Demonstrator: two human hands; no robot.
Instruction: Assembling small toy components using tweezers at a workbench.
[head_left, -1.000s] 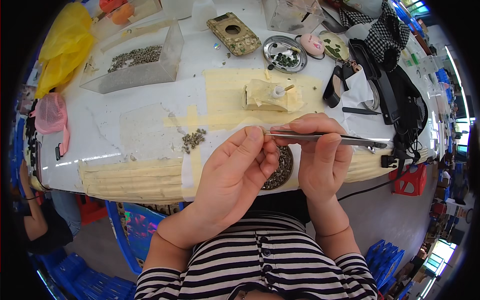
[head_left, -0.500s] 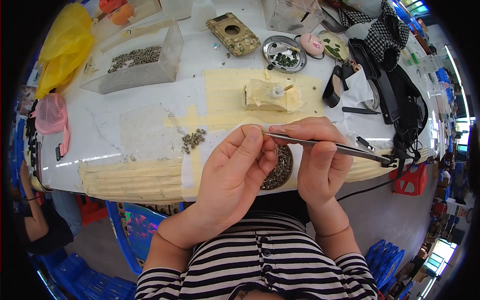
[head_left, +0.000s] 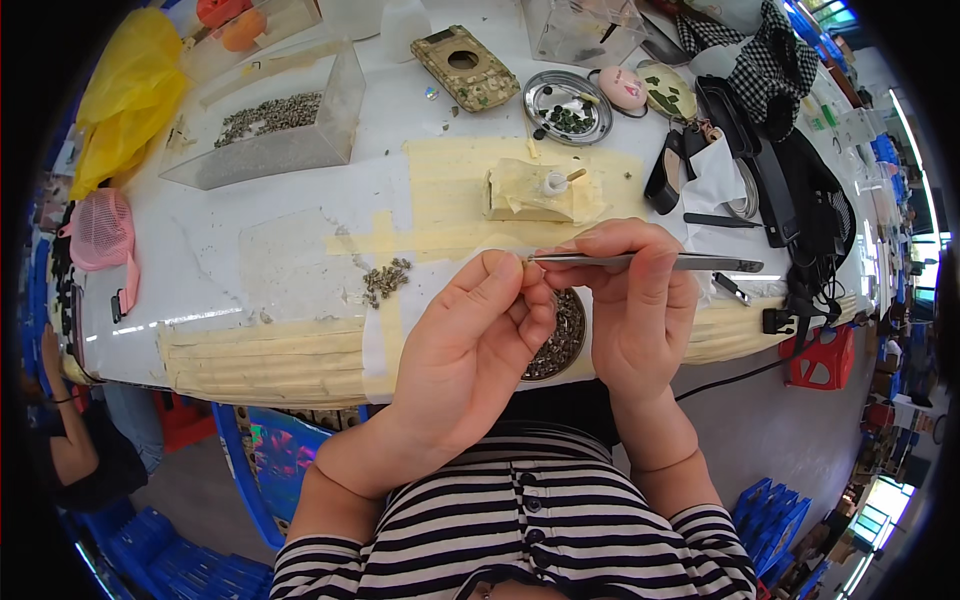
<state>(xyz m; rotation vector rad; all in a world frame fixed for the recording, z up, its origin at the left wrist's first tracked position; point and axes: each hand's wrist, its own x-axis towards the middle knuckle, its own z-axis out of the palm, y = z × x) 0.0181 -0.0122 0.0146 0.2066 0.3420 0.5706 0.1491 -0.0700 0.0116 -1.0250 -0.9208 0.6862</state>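
Round dish (head_left: 562,340) of small metal parts sits under both hands.

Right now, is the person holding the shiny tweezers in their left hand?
No, the right hand pinches the tweezers, whose tip meets the left hand fingertips.

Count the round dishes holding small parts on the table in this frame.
2. One round metal dish sits at the far edge near the camouflage-patterned block; another round dish lies at the near edge, mostly covered by the left hand. More may be hidden.
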